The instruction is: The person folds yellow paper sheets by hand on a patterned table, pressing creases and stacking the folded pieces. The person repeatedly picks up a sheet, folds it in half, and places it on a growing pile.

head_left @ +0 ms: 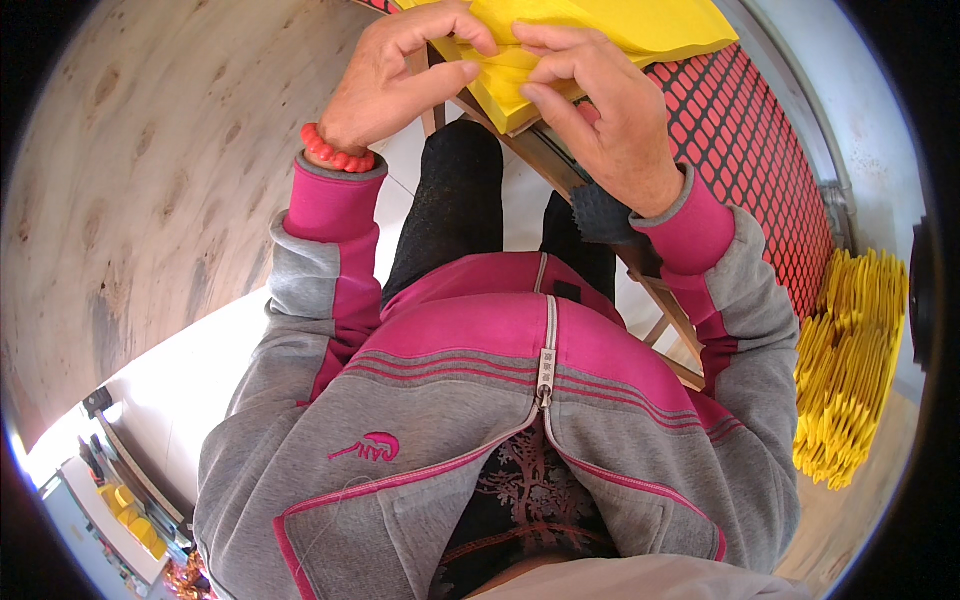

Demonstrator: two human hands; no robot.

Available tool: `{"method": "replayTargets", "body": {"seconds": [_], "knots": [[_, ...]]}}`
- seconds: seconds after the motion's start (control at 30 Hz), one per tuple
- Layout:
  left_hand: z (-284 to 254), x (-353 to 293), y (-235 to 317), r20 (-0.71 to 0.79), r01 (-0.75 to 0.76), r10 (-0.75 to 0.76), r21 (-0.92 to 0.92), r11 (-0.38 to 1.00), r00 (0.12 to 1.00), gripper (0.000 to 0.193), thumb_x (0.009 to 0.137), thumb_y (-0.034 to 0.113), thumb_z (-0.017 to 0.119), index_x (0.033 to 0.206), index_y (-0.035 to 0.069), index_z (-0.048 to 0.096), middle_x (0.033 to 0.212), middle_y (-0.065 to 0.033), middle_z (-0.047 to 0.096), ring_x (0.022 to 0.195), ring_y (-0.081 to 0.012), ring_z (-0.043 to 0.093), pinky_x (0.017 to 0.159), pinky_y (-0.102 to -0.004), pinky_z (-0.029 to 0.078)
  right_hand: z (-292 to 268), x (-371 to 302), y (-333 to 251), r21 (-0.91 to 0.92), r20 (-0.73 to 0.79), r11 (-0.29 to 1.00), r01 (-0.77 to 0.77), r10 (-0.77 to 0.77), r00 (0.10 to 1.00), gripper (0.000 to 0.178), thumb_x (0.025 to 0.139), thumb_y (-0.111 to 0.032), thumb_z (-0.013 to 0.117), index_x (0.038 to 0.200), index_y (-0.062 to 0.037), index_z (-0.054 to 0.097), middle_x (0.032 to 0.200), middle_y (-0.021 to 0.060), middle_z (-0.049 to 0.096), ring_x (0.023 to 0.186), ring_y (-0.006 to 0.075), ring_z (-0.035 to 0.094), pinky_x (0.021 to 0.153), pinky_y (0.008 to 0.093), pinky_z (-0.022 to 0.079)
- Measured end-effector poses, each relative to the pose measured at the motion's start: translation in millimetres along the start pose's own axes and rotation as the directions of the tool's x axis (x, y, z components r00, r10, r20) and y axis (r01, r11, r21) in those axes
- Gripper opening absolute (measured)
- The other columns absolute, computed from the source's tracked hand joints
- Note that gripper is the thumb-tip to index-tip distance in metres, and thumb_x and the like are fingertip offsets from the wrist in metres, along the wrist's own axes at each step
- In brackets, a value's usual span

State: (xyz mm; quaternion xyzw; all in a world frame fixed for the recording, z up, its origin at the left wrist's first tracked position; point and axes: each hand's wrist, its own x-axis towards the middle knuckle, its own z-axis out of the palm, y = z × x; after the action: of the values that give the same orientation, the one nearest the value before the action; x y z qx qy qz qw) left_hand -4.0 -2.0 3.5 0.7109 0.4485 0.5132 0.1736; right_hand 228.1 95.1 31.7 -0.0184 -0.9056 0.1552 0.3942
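A bright yellow sheet of thin, cloth-like material (630,28) lies folded and creased at the top of the view, its near corner pointing toward me. At its left edge is my left hand (395,75), thumb and forefinger curved with a small gap between their tips. My right hand (615,115) comes from the right, its fingertips and thumb drawn close together on a fold of the sheet. A red bead bracelet (337,152) circles my left wrist.
Beneath the sheet is a surface covered in red-and-black patterned material (735,130), with a wooden frame (665,315) below. A tall stack of folded yellow pieces (850,370) stands at right. A large wooden board (170,150) fills the left side.
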Motion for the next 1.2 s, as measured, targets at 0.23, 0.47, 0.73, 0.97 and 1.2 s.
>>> {"method": "replayTargets", "body": {"seconds": [0.23,0.47,0.73,0.97,1.2], "knots": [[9.5,3.9,16.2,-0.038,0.083,-0.081,0.046,0.995,0.996,0.007,0.094,0.004,0.071,0.099,0.004,0.067,0.094,-0.0026,0.065,0.089,-0.0114,0.059,0.082,-0.0286,0.045,1.2,-0.4,2.5,0.05,-0.049,0.999,0.002,0.001,0.999,0.02,0.087,-0.008,0.074,0.104,-0.0059,0.063,0.121,0.0129,0.069,0.102,0.0325,0.068,0.085,0.0375,0.054],[13.3,8.5,14.4,-0.079,0.048,-0.051,-0.034,0.998,0.996,0.008,0.094,0.005,0.071,0.092,0.004,0.063,0.084,-0.0017,0.061,0.079,-0.0104,0.057,0.073,-0.0275,0.045,-5.0,-2.6,-1.0,0.029,0.0,1.0,0.003,-0.003,1.0,0.017,0.087,-0.011,0.075,0.101,-0.0067,0.066,0.125,0.0129,0.068,0.102,0.0303,0.069,0.083,0.0358,0.056],[13.9,7.1,11.6,-0.086,0.048,-0.05,-0.029,0.998,0.995,0.009,0.094,0.006,0.071,0.091,0.004,0.063,0.083,-0.0013,0.061,0.079,-0.0105,0.056,0.073,-0.0275,0.044,1.1,-1.9,1.8,-0.061,0.025,0.995,0.074,-0.072,0.997,0.014,0.089,-0.011,0.072,0.102,-0.0063,0.068,0.119,0.0115,0.067,0.1,0.0307,0.068,0.08,0.0373,0.056],[12.9,7.5,13.3,-0.077,0.042,-0.044,-0.016,0.999,0.996,0.008,0.095,0.006,0.07,0.092,0.004,0.063,0.083,-0.0008,0.06,0.079,-0.0104,0.055,0.072,-0.0275,0.044,-0.6,-1.1,-2.6,0.04,0.019,0.998,-0.052,0.051,0.998,0.017,0.089,-0.013,0.073,0.102,-0.005,0.065,0.105,0.015,0.067,0.096,0.0341,0.067,0.08,0.0399,0.054],[11.7,7.4,12.9,-0.057,0.025,-0.029,-0.069,0.997,0.998,0.005,0.096,0.005,0.068,0.094,0.004,0.064,0.085,-0.0012,0.06,0.08,-0.0106,0.055,0.073,-0.0272,0.044,0.6,-0.4,-1.0,0.036,-0.002,0.997,-0.063,0.063,0.998,0.019,0.088,-0.015,0.075,0.098,-0.0053,0.063,0.109,0.0161,0.067,0.099,0.0358,0.067,0.084,0.0408,0.053]]}}
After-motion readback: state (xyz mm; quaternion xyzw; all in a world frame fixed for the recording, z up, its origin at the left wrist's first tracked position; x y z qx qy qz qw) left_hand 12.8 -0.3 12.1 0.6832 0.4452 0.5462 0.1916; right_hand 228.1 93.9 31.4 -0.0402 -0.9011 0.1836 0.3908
